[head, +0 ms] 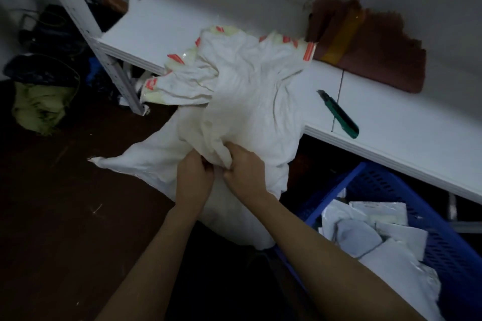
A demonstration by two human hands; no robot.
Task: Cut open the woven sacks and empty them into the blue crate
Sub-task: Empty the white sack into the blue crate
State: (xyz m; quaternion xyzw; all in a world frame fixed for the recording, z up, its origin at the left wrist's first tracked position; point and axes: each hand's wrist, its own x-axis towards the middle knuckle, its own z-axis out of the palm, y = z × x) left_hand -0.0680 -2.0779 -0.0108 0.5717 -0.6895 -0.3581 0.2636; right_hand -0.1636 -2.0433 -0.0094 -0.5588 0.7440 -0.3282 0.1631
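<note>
Sack (242, 101) mostly beyond grip; left hand (194, 177), right hand (245, 169) seemingly pinching.

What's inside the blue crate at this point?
The blue crate holds a loose pile of pale flat packets. Its floor and anything beneath them are covered.

Green cutter (339, 115) on white shelf (396, 143)

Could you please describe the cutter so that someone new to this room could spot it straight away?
Find the long white shelf board running across the right side, above the blue crate. On its front part, right of the crumpled white sack and in front of the torn brown sheet, lies the cutter. It is the only slim dark green tool there.
</note>
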